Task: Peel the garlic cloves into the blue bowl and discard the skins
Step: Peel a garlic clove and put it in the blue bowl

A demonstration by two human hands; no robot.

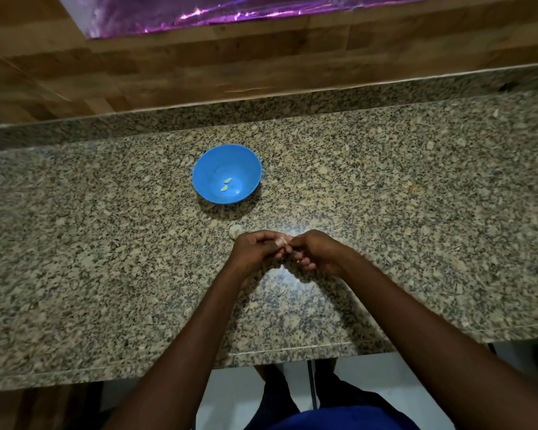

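A blue bowl (205,169) stands on the granite counter (106,243), and two pale peeled cloves (225,184) lie in its bottom. Nearer to me, my left hand (255,251) and my right hand (316,251) meet above the counter, fingertips together. Both pinch one small garlic clove (280,242), of which only a pale bit shows between the fingers. A pale garlic piece (235,231) lies on the counter just beyond my left hand; I cannot tell if it is a bulb or loose skin.
The counter ends in a raised granite ledge (261,107) against a wooden wall (199,63). Its front edge (277,352) runs close to my body, with a white floor (230,395) below.
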